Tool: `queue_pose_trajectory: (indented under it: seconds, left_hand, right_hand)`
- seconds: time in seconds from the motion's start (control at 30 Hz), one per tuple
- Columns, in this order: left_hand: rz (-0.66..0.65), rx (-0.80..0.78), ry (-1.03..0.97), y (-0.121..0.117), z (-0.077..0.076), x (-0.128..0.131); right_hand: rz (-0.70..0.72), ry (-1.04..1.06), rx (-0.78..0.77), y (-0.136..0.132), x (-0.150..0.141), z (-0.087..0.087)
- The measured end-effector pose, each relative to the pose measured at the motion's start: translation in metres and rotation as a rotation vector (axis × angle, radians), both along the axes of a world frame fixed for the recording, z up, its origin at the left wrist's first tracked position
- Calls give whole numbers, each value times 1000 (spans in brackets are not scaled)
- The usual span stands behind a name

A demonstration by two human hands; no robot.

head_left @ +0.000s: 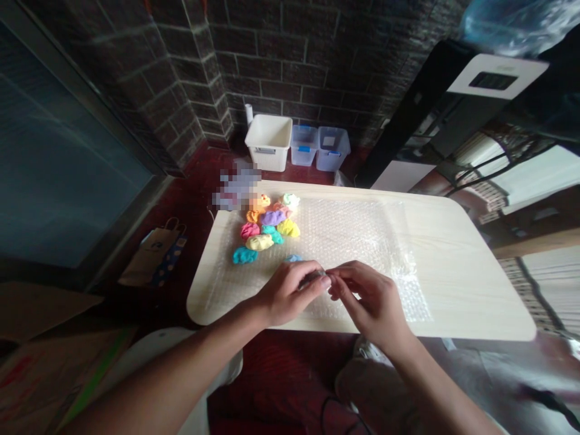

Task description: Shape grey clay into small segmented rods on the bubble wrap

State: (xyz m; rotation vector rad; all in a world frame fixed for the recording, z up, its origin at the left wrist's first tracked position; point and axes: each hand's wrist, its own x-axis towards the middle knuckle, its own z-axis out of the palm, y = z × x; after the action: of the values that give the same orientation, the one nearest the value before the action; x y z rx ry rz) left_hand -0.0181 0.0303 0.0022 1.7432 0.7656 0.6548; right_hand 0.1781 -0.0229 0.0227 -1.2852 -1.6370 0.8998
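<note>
My left hand is closed around a small dark grey thing, mostly hidden by the fingers, whose kind I cannot make out. Fingertips of my right hand are pinched together right beside it, touching the left fingers; what they grip, if anything, is hidden. Just beyond my left hand lies a light blue lump, partly covered. Farther left sits a cluster of several soft, crumpled-looking lumps, among them a teal lump, a pale yellow lump, a purple lump and a bright yellow lump.
Bubble wrap covers much of the pale wooden table. Against the brick wall stand a white bin and two clear plastic boxes. A paper bag rests on the floor at left. A pixelated patch hides the table's far left corner.
</note>
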Motion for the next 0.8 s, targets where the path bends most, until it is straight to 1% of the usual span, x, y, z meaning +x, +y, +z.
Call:
queue_pose_trajectory:
  seconds: [0.1, 0.2, 0.27, 0.33, 0.43, 0.5, 0.7, 0.8]
  left_hand:
    - [45, 254, 69, -1, 0, -1]
    - [48, 445, 109, -3, -2, -2]
    - [35, 527, 129, -3, -3, -3]
    - [21, 569, 142, -4, -4, -3]
    - [17, 588, 153, -3, -5, -3]
    - [33, 598, 165, -2, -5, -2]
    - [118, 597, 186, 1, -11, 1]
    - [132, 597, 179, 0, -14, 0]
  right_hand:
    - [9, 214, -205, 4, 1, -1]
    - [12, 419, -414, 7, -1, -4]
    - [-11, 539, -509, 8, -4, -5]
    - [-44, 611, -556, 8, -8, -7]
    - [-65, 646, -571, 8, -12, -7]
    - [-66, 634, -549, 8, -12, -8]
    - [-133, 383, -363, 5, -8, -13]
    - [-157, 313, -351, 5, -8, -15]
